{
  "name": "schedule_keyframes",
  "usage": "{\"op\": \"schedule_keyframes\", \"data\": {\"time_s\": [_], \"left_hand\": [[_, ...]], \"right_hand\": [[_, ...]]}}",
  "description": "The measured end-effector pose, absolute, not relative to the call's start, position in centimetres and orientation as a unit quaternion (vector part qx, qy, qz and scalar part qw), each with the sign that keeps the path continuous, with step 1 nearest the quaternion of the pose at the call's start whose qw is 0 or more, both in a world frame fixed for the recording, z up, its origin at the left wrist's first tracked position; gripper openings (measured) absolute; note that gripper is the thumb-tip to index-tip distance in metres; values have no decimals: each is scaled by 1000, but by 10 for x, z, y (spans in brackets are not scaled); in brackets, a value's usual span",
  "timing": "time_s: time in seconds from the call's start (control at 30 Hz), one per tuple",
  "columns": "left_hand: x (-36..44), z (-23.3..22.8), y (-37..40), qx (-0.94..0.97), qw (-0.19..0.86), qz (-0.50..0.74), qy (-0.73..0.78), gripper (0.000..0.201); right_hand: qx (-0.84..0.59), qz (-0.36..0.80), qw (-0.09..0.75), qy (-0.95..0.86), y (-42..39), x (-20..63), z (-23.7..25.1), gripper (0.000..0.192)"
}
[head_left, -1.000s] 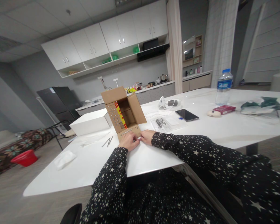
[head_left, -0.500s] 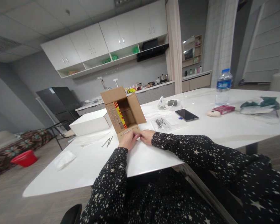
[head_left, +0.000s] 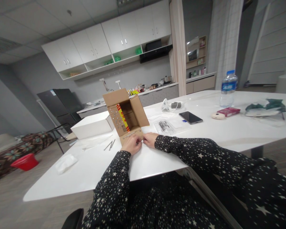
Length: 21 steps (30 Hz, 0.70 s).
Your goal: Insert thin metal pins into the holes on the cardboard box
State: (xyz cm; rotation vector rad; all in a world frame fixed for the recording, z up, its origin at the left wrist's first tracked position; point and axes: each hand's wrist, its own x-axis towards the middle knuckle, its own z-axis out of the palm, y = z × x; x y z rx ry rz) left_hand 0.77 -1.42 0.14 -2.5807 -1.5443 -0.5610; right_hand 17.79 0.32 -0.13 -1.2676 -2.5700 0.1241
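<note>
An open cardboard box lies on its side on the white table, with rows of small metal studs in its left flap and in its front flap. My left hand rests on the near edge of that front flap, fingers curled on it. My right hand sits just to its right, and its fingertips meet the left ones. A tiny shiny metal piece shows between the two hands. It is too small to make out.
Left of the cardboard box sit a white box, two metal pins and a white tissue. To the right lie a clear bag of small parts, a phone, a water bottle and a red packet.
Both hands stay at the front flap. The fingertips have shifted slightly and closed together, and the small shiny piece now shows between them.
</note>
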Motion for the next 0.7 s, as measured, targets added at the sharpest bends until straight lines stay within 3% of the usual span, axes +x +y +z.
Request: {"op": "schedule_keyframes", "data": {"time_s": [0.33,0.7], "left_hand": [[5,-9,-7,-834,54,-150,-528,18],[8,1,-9,-819,24,-239,-520,17]], "right_hand": [[-446,40,149,-882,0,179,-2,29],[-421,46,161,-891,-6,182,5,33]]}}
